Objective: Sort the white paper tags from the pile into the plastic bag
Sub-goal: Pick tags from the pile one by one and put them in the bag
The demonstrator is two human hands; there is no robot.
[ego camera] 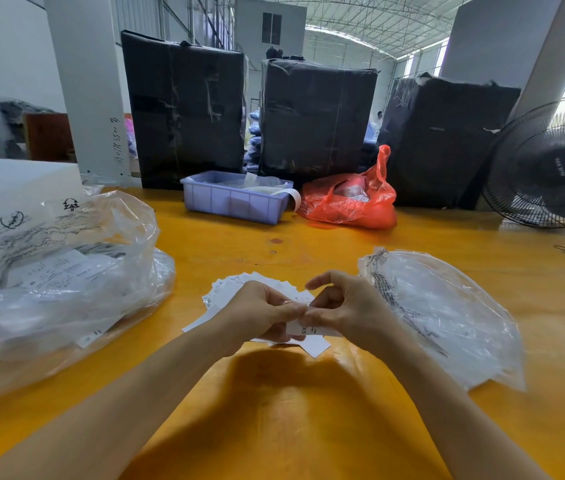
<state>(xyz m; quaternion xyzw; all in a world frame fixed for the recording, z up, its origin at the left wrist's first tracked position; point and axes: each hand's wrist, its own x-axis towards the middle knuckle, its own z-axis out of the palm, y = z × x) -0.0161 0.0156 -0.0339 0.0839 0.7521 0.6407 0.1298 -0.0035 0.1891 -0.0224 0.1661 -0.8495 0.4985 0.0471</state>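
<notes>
Tags (239, 289): fanned pile on table (274, 410), mid-front; bag (447, 313) flat just right. Left hand (257, 315) and right hand (340, 308) pinch one tag (303, 329) between curled fingers; best peeled singly, checked, then slid bagward.

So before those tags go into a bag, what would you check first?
1. Both hands grip tags: left hand and right hand pinch the white tags: ok.
2. More tags left in the pile: ok.
3. Right-side clear bag mouth open: cannot tell.
4. Left-side bag already holds tags: ok.
5. Bare table between hands and bags: ok.
</notes>
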